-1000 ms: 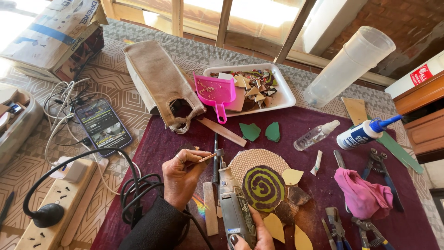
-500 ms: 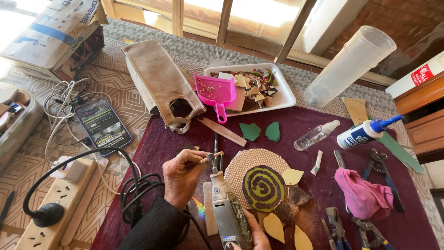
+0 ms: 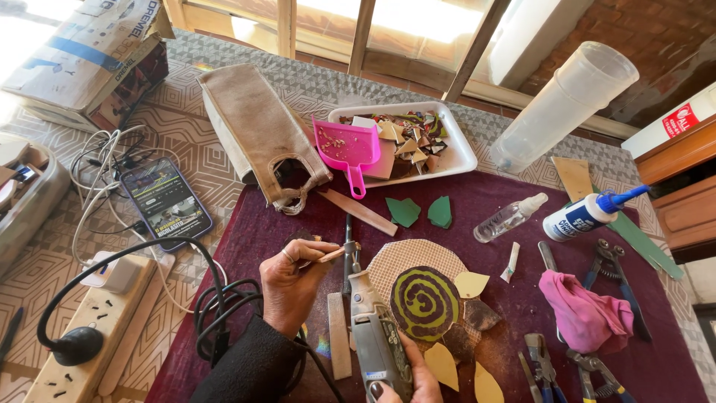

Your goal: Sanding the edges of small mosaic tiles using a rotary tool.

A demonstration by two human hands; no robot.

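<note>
Rotary tool (image 3: 375,328), grey and corded, lies in your right hand (image 3: 406,377) at the bottom edge of the view, your grip clenched around its rear body with the nose pointing away from you. Its small tip (image 3: 353,247) sits touching, or all but touching, the thin tan piece (image 3: 333,254) that your left hand (image 3: 292,280) pinches between thumb and fingertips just above the maroon tabletop (image 3: 477,205); the contact point is too small to tell for certain. Just right of the tool lies a round mosaic disc (image 3: 425,302) with a green and dark spiral, resting on a pale mesh backing (image 3: 406,257). Yellow leaf-shaped pieces (image 3: 471,284) sit beside it. Further up, a white tray (image 3: 466,153) holds broken shards and a pink dustpan (image 3: 347,147). A glue bottle (image 3: 585,215), a small clear spray bottle (image 3: 509,218), a pink cloth (image 3: 585,313) and nippers (image 3: 610,265) lie to your right. A phone (image 3: 165,203) and a power strip (image 3: 97,321) are off to your left.
</note>
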